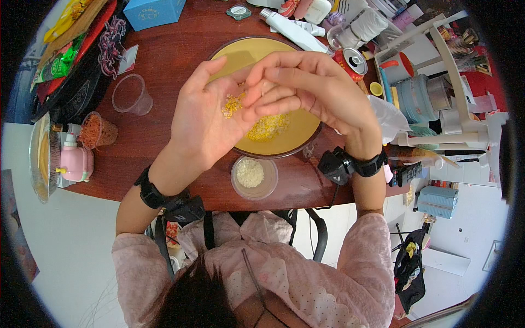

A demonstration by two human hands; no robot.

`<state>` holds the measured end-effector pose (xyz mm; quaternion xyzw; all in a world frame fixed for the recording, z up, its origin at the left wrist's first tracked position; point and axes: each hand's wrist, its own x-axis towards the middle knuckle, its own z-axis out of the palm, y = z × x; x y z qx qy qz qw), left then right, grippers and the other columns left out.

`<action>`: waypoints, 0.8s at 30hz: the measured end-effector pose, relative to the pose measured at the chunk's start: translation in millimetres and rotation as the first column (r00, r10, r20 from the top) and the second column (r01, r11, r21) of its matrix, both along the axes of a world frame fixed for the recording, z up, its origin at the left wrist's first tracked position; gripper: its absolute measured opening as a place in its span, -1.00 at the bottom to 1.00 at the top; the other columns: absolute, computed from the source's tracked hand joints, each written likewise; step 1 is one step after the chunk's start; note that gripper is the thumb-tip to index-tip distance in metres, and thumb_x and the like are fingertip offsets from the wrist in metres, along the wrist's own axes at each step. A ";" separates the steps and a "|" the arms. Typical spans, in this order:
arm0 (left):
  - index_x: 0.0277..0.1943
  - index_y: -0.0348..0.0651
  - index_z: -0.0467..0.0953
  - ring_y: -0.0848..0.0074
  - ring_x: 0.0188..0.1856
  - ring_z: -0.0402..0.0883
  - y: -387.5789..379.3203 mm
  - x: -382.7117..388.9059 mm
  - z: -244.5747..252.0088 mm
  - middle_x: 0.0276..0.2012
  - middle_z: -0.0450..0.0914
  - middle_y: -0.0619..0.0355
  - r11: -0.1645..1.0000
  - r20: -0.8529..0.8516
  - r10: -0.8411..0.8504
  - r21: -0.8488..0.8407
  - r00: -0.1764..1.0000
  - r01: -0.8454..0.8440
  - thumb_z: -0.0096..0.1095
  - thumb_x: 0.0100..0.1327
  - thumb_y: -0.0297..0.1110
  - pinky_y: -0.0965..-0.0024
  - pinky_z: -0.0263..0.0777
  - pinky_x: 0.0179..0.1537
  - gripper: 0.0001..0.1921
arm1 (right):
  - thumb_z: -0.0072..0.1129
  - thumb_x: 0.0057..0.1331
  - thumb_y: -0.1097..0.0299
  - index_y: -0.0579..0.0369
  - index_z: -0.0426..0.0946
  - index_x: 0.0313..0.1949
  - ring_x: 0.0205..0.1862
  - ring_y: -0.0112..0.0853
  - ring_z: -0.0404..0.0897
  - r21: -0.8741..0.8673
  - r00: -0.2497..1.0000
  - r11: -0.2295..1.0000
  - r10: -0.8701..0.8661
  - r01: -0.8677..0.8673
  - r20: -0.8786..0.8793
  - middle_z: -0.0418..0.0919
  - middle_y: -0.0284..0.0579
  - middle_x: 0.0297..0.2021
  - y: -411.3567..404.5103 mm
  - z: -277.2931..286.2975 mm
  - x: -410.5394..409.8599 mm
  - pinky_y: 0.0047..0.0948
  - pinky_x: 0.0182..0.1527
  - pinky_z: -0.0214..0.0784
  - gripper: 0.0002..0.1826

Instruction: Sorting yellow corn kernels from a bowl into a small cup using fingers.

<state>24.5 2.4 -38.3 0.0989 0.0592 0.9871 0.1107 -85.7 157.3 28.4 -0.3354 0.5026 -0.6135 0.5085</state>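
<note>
My left hand (205,119) is palm up and cupped, with small yellow and pale grains (233,105) lying in the palm. Over its fingers hangs my right hand (316,84), thumb and fingertips pinched on a small pale grain (265,87). Both hands are above a yellow plate with a dark rim (303,127). A heap of mixed yellow and whitish grains (268,128) lies on the plate, partly hidden by my hands. Nearer to me, a clear plastic cup (269,186) holds whitish grains (250,173).
An empty clear cup (132,96) and a cup of orange shreds (98,130) stand left, near a pink bottle (76,163). At right are a red drink can (351,63), a crumpled clear plastic bag (387,117) and a crowded white rack (447,53). White tubes (293,30) lie behind the plate.
</note>
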 end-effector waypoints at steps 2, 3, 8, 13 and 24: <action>0.22 -0.50 0.25 0.19 0.25 0.40 4.9 3.3 15.2 0.18 0.38 -0.16 0.959 0.245 0.146 -0.272 0.959 -0.077 -0.23 0.43 -0.04 0.22 0.15 0.37 -0.40 | -0.04 0.43 0.43 0.36 0.48 -0.12 -0.18 -0.28 0.69 0.034 1.000 0.999 0.017 -0.017 -0.008 0.63 0.07 -0.19 2.9 5.1 5.5 -0.48 -0.02 0.56 -0.79; 0.22 -0.50 0.25 0.19 0.25 0.40 6.5 1.9 15.6 0.18 0.38 -0.16 0.959 0.245 0.147 -0.271 0.958 -0.078 -0.23 0.43 -0.04 0.22 0.15 0.37 -0.40 | 0.01 0.39 0.46 0.34 0.51 -0.15 -0.20 -0.32 0.69 0.067 0.992 0.991 0.118 -0.115 -0.045 0.64 0.01 -0.23 4.8 8.8 9.6 -0.50 -0.05 0.56 -0.82; 0.37 -0.62 -0.06 0.09 0.49 -0.02 8.4 -4.2 15.4 0.42 0.01 -0.33 0.993 0.101 0.087 -0.084 0.991 -0.079 -0.38 0.43 -0.11 0.16 -0.18 0.51 -0.31 | 0.14 0.31 0.53 0.27 0.54 -0.15 -0.34 -0.41 0.69 0.122 0.721 0.907 0.397 -0.403 -0.568 0.67 -0.11 -0.37 9.8 7.5 24.0 -0.51 -0.24 0.54 -0.86; 0.36 -0.67 -0.12 0.03 0.49 -0.06 9.7 -3.9 17.7 0.42 -0.07 -0.40 0.993 0.122 0.111 -0.049 0.986 -0.106 -0.38 0.43 -0.12 0.16 -0.19 0.51 -0.30 | 0.12 0.21 0.40 0.17 0.53 -0.33 -0.42 0.05 0.55 0.260 0.523 0.893 0.430 -0.368 -0.736 0.56 0.08 -0.49 20.0 5.8 43.3 -0.05 -0.34 0.34 -0.89; 0.34 -0.66 -0.02 0.12 0.43 0.14 11.4 -1.4 19.5 0.37 0.11 -0.36 0.981 0.138 0.143 -0.151 0.980 -0.122 -0.34 0.43 -0.05 0.18 -0.01 0.47 -0.28 | 0.20 0.23 0.47 0.12 0.61 -0.21 -0.35 -0.13 0.61 0.007 0.421 0.998 0.031 -0.059 -0.906 0.64 -0.12 -0.31 13.3 5.0 43.1 -0.34 -0.28 0.47 -0.86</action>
